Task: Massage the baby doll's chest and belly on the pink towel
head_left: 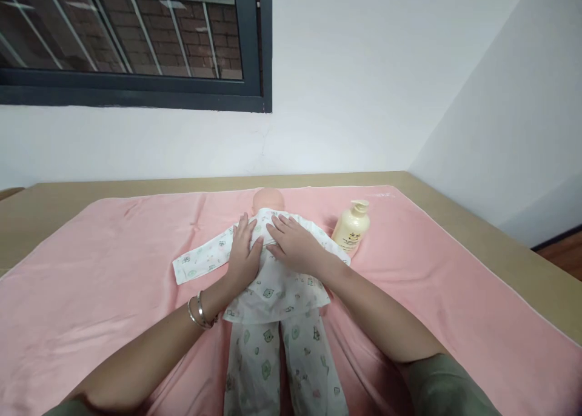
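A baby doll (268, 199) lies stretched out on a pink blanket, its bald head at the far end. It wears a white printed long-sleeved top (277, 298) and matching trousers (254, 361). My left hand (244, 249) rests flat on the left part of the doll's upper body, fingers apart. On the right part, my right hand (295, 240) lies with its fingers spread, touching the top. One sleeve (202, 263) stretches out to the left; my right forearm partly hides the other. Neither hand grips anything.
A cream pump bottle (352, 227) stands to the right of the doll. The pink blanket (422, 295) covers most of a light wooden table (454, 231). White walls (345, 100) rise behind, with a dark-framed barred window (250, 91) at upper left.
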`<action>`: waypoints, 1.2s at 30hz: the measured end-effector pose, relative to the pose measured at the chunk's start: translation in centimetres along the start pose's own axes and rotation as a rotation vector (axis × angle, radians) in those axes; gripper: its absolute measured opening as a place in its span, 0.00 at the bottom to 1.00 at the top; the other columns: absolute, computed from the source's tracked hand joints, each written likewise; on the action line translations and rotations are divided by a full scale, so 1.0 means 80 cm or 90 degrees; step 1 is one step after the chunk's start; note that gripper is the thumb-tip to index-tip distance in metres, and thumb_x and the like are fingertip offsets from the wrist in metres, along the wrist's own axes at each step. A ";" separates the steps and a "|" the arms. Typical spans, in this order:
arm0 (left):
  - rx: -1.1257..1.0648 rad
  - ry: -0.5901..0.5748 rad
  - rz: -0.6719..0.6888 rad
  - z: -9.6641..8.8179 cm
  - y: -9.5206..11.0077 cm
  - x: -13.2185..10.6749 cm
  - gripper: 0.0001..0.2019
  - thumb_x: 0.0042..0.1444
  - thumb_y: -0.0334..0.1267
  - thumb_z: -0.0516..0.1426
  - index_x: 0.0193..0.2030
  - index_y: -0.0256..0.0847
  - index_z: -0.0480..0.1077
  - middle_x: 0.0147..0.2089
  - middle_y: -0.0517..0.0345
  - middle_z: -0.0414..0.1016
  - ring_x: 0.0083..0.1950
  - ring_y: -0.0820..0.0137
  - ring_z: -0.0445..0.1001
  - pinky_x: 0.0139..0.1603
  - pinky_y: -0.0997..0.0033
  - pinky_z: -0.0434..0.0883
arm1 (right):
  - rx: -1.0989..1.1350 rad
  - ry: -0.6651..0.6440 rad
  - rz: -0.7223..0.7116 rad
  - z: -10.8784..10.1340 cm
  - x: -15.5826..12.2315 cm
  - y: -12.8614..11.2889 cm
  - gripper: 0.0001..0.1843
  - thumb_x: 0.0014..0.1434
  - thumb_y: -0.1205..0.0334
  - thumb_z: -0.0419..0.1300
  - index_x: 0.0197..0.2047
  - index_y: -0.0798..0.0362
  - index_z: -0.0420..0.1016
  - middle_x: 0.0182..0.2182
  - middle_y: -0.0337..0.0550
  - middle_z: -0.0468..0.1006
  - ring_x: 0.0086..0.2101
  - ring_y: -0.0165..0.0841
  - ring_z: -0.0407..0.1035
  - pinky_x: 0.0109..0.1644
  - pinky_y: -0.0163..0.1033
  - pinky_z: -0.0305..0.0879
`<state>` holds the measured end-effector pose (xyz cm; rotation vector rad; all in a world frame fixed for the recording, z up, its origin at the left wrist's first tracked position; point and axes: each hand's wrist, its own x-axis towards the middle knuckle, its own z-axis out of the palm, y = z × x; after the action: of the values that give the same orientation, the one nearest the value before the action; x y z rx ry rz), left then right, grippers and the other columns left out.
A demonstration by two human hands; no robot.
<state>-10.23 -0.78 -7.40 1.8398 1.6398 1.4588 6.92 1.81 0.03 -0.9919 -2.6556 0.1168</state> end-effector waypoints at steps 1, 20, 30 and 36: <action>-0.042 0.002 0.000 -0.003 0.004 0.001 0.24 0.63 0.47 0.50 0.63 0.42 0.62 0.74 0.48 0.47 0.75 0.58 0.44 0.73 0.47 0.43 | -0.002 -0.019 0.002 -0.019 -0.005 0.002 0.29 0.67 0.54 0.50 0.66 0.60 0.61 0.66 0.57 0.59 0.65 0.46 0.52 0.67 0.54 0.50; -0.880 -0.303 -0.718 0.129 0.198 0.114 0.25 0.62 0.43 0.47 0.59 0.25 0.63 0.52 0.31 0.72 0.50 0.57 0.78 0.41 0.64 0.78 | -0.258 -0.096 0.399 -0.153 -0.059 0.050 0.12 0.58 0.73 0.50 0.36 0.58 0.76 0.33 0.54 0.79 0.32 0.39 0.73 0.29 0.37 0.54; -0.812 -0.456 -0.781 0.072 0.172 0.049 0.28 0.61 0.43 0.49 0.61 0.20 0.60 0.55 0.26 0.71 0.54 0.54 0.76 0.49 0.61 0.75 | -0.239 -0.080 0.462 -0.158 -0.057 0.051 0.18 0.61 0.69 0.45 0.33 0.56 0.77 0.31 0.54 0.79 0.30 0.39 0.72 0.29 0.38 0.57; -0.827 -0.463 -0.760 -0.003 0.158 0.001 0.29 0.62 0.46 0.47 0.59 0.20 0.63 0.54 0.30 0.74 0.55 0.56 0.76 0.59 0.59 0.70 | -0.219 0.046 0.376 -0.132 -0.046 0.036 0.21 0.63 0.69 0.44 0.52 0.64 0.72 0.57 0.63 0.71 0.57 0.47 0.64 0.60 0.51 0.57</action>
<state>-3.04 -4.82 2.22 0.3321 0.6900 0.7088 14.63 1.25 8.63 -1.8285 -2.2764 -0.2526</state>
